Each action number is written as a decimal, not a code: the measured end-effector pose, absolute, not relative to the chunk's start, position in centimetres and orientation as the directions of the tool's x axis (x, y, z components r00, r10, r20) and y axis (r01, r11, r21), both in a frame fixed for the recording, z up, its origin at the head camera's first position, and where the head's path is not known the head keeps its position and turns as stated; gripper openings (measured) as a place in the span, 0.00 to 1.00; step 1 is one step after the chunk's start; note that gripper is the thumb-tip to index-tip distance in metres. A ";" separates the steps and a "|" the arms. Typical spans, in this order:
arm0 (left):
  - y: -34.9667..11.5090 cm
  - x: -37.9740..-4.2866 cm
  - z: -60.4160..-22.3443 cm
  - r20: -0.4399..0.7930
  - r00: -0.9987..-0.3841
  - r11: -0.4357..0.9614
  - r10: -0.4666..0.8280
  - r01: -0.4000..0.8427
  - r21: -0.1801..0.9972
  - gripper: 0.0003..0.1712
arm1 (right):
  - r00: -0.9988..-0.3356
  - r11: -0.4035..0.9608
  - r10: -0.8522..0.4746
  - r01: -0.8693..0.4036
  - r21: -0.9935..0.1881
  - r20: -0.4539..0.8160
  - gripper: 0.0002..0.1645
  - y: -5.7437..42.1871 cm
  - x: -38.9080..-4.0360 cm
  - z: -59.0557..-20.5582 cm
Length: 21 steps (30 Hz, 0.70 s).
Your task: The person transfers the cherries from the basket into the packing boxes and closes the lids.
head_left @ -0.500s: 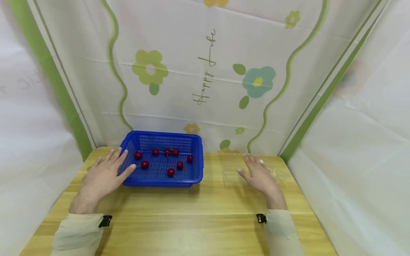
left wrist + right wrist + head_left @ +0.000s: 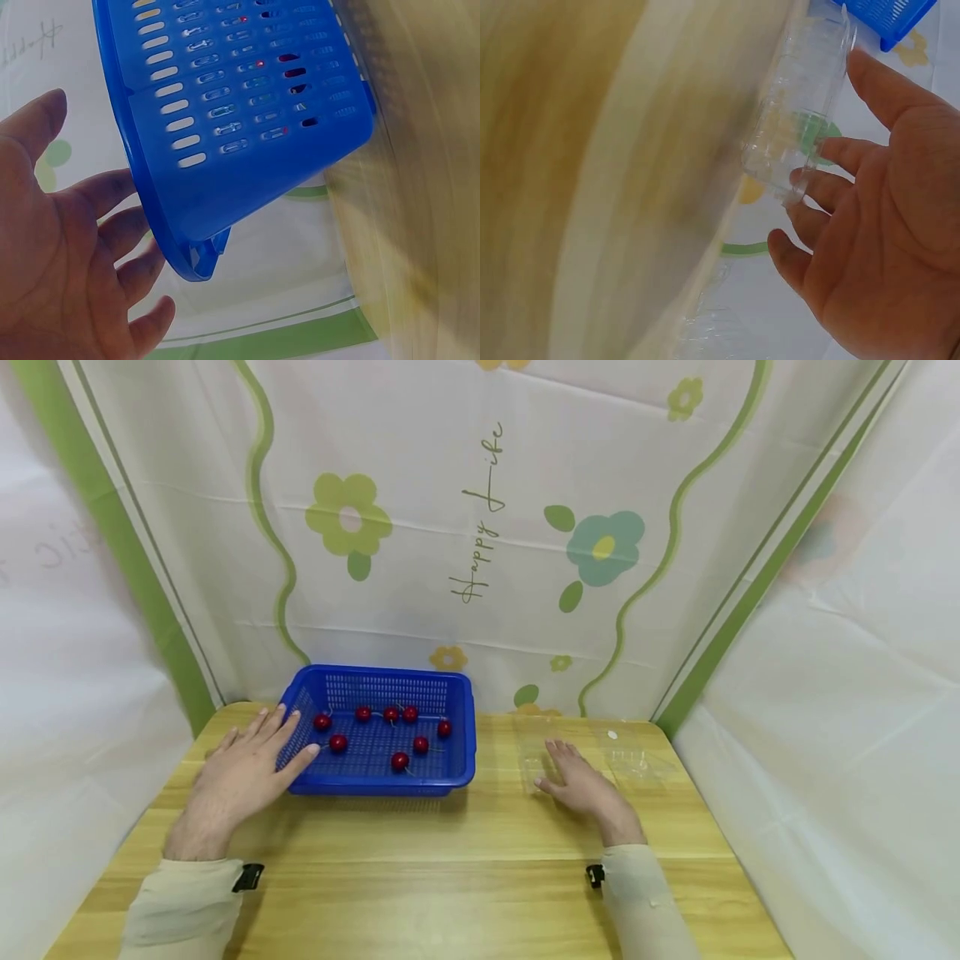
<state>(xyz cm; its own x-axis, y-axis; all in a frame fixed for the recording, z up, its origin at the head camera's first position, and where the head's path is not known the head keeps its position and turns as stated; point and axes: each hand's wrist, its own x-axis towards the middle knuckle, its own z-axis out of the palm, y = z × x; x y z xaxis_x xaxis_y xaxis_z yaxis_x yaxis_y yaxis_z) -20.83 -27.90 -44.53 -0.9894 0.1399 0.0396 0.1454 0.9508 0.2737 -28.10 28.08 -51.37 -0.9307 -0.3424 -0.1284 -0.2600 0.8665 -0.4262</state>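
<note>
A blue plastic basket [image 2: 375, 791] with slotted walls stands on the table, and several red cherries [image 2: 400, 762] with stems lie spread over its floor. My left hand [image 2: 240, 777] is at the basket's left side, its fingers spread and nearly straight; in the left wrist view they reach the basket rim [image 2: 154, 210]. My right hand [image 2: 588, 789], fingers extended, hovers over a clear plastic box [image 2: 531, 735]. In the right wrist view the fingertips are at the rim of that clear box [image 2: 802, 90]; whether they touch it I cannot tell.
Right of the right hand lies another clear plastic piece [image 2: 637, 764], its outline faint, with a small white oval spot [image 2: 612, 735] near it. A flowered white curtain [image 2: 420, 527] hangs behind the wooden table [image 2: 450, 877], with white sheets at both sides.
My right hand has moved left and slightly toward me, uncovering the clear plastic piece on the right. The left hand, basket and cherries stay in place.
</note>
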 end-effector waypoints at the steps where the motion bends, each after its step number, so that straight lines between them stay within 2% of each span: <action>1: -27.9 -20.8 -44.5 0.040 -0.989 0.951 0.141 0.146 0.274 0.56 | -0.931 0.866 -0.337 -0.247 -0.435 -0.141 0.55 28.1 -28.1 -51.4; 13: -26.3 -21.3 -44.9 0.033 -0.986 0.944 0.162 0.165 0.286 0.55 | -0.940 0.848 -0.282 -0.150 -0.509 -0.192 0.61 28.2 -27.9 -51.1; 21: -24.2 -22.6 -46.0 0.070 -0.973 0.915 0.222 0.232 0.329 0.48 | -0.945 0.856 -0.266 -0.139 -0.497 -0.193 0.61 28.0 -27.9 -51.0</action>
<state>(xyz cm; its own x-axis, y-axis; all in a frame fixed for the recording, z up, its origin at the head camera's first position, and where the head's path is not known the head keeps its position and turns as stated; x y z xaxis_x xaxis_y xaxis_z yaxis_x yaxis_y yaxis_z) -22.58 -24.18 -46.04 -0.9726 0.2217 0.0700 0.2323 0.9152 0.3293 -27.85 28.01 -50.99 -0.9445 -0.2657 -0.1930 -0.1392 0.8563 -0.4973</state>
